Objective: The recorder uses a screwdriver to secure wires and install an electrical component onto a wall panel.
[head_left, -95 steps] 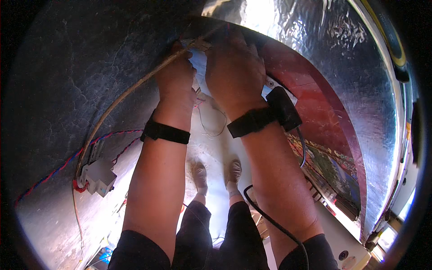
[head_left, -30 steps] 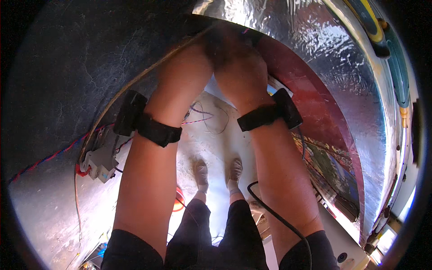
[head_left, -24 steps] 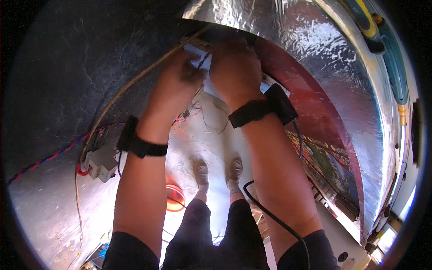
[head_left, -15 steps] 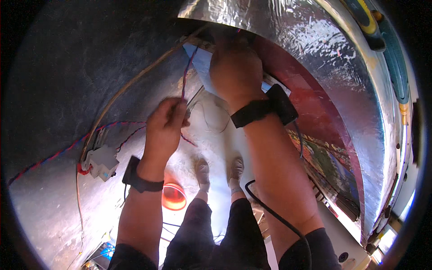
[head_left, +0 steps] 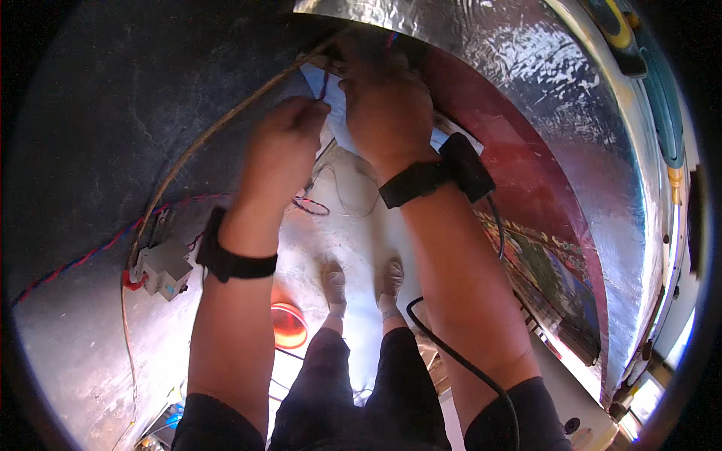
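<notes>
My left hand point(head_left: 282, 139) is closed on a twisted red-and-blue wire point(head_left: 325, 84), left of my right hand point(head_left: 387, 120). My right hand reaches into shadow beneath the edge of a curved, shiny metal surface point(head_left: 481, 37); its fingers are curled, and whatever they hold is too dark to make out. Behind both hands are a pale blue panel point(head_left: 320, 83) and a tan cord point(head_left: 226, 120) running down the dark, cracked wall point(head_left: 105, 135). Black straps circle both wrists, with a black block at the right one.
A grey switch box point(head_left: 165, 267) with a twisted wire hangs at left. Below are loose wires, an orange bucket point(head_left: 288, 327), my feet and the pale floor point(head_left: 361, 248). A red curved panel point(head_left: 526, 173) and teal hoses point(head_left: 665, 128) are at right.
My left hand pulled away from the right one, down along the twisted wire, and has since risen back partway. My right hand stays high, shifted slightly.
</notes>
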The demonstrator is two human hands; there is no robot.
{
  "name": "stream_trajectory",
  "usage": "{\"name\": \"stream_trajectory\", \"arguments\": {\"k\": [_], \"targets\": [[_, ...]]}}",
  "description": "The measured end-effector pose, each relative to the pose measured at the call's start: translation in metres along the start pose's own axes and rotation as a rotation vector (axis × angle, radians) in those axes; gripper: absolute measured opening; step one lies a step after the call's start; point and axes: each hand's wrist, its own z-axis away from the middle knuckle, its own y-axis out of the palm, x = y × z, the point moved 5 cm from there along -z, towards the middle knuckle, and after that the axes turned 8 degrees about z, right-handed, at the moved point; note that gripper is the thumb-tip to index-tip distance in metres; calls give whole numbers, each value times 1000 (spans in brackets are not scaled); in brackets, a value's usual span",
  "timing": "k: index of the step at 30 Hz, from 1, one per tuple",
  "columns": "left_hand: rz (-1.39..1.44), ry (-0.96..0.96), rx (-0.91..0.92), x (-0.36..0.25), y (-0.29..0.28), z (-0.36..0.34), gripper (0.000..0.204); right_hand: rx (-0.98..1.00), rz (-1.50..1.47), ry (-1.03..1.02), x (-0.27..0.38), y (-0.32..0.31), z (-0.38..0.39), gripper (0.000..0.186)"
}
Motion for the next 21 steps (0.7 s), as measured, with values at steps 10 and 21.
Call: {"name": "stream_trajectory", "arguments": {"k": [10,21], "targets": [[201,69,118,-24,-4,18,22,67,136,40,-14,20,-3,26],[-195,216,-3,-22,-16,32,22,-43,125,40,-12,11,-1,21]]}}
